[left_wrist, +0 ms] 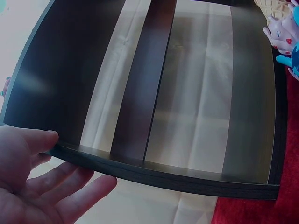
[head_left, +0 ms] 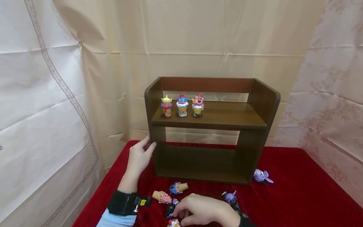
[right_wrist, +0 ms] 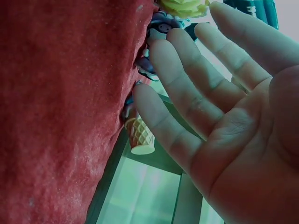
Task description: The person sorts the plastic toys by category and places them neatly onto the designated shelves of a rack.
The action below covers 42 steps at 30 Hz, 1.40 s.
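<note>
My left hand (head_left: 140,157) is at the left side panel of a dark brown two-tier shelf (head_left: 259,151), thumb at its front edge and fingers along the outer face. In the left wrist view those fingers (left_wrist: 77,198) are extended and spread beside the panel. My right hand (head_left: 202,209) reaches low over the red cloth, fingers extended in the right wrist view, next to a black-and-purple figurine (head_left: 170,208) and a figurine with red and yellow parts (head_left: 174,223). Just beyond lie a pink ice-cream-cone figurine (head_left: 162,197) and a blue one (head_left: 178,188).
Three ice-cream-cone figurines stand on the upper tier: a green alien (head_left: 166,106), a blue monster (head_left: 182,106) and a pink bear (head_left: 198,105). A purple figurine (head_left: 230,197) and a lilac one (head_left: 262,176) lie right of centre on the red cloth (head_left: 295,189). Beige curtains (head_left: 204,37) hang behind.
</note>
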Tool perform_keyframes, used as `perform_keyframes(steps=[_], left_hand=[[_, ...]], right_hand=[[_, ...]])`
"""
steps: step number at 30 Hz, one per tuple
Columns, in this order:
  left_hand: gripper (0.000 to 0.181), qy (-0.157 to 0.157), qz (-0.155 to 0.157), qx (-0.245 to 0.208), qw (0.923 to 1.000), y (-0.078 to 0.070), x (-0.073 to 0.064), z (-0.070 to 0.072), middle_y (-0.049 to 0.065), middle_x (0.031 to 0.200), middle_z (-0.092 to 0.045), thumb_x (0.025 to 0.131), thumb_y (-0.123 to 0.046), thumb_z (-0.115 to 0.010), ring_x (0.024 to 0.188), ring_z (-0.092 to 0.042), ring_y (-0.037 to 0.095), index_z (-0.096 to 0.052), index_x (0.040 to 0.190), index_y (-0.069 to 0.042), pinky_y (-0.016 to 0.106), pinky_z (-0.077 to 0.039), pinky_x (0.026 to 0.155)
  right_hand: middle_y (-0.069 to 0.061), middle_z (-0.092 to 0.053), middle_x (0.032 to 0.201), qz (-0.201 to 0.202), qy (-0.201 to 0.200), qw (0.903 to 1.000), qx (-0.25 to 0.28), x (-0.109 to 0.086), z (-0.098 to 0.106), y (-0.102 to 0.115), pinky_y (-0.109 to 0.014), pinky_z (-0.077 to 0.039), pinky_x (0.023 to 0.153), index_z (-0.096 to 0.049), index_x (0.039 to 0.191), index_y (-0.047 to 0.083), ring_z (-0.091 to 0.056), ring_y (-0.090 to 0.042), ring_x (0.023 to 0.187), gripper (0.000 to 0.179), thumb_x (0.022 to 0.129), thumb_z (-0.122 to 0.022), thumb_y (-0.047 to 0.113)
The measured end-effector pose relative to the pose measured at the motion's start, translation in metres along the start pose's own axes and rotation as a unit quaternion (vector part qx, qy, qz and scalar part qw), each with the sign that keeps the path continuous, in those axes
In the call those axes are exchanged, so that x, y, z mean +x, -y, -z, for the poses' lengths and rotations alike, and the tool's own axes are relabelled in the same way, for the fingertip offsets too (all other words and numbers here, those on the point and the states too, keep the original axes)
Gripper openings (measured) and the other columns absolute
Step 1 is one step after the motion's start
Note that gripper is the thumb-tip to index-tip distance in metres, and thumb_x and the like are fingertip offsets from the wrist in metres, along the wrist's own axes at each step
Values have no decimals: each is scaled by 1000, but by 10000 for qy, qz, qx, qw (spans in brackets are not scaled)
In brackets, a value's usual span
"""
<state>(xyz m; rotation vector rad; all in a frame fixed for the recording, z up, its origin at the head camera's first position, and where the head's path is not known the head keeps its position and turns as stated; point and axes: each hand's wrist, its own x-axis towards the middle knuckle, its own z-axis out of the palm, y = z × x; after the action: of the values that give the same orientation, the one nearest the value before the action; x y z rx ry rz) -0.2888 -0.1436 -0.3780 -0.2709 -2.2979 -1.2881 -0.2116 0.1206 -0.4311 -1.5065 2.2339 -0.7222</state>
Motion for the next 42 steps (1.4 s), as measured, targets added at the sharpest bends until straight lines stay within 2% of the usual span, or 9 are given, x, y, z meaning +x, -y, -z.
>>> perform_keyframes(steps=[11, 19, 28, 42], left_hand=[[48, -7, 29, -60, 10000, 0, 0, 1, 12, 130, -68, 100, -19, -68, 97, -73, 26, -57, 147, -16, 32, -62, 71], [47, -30, -21, -59, 10000, -1, -1, 2, 13, 130, -68, 100, -18, -68, 97, -73, 27, -58, 146, -14, 33, -62, 71], [48, -12, 3, -73, 10000, 1, -1, 2, 13, 129, -68, 99, -18, -69, 97, -73, 26, -58, 146, -13, 34, -62, 72], [46, 25, -8, -78, 10000, -2, -1, 1, 12, 132, -67, 100, -17, -68, 111, -69, 30, -59, 145, -11, 41, -61, 79]], right_hand=[[19, -66, 94, -211, 142, 9997, -18, 5, -2, 0, -11, -51, 74, -72, 121, 12, -60, 10, 83, 24, 98, -68, 17], [17, -70, 98, -194, 419, 9981, 403, 6, -4, -2, -12, -52, 76, -71, 124, 10, -63, 10, 85, 25, 102, -65, 21], [17, -70, 99, -302, 611, 9972, 317, 13, -3, 4, -12, -52, 76, -71, 127, 11, -62, 9, 85, 29, 101, -66, 22], [17, -69, 98, -385, 730, 9962, 293, 20, -7, 3, -11, -51, 75, -71, 126, 9, -62, 10, 84, 28, 100, -67, 20]])
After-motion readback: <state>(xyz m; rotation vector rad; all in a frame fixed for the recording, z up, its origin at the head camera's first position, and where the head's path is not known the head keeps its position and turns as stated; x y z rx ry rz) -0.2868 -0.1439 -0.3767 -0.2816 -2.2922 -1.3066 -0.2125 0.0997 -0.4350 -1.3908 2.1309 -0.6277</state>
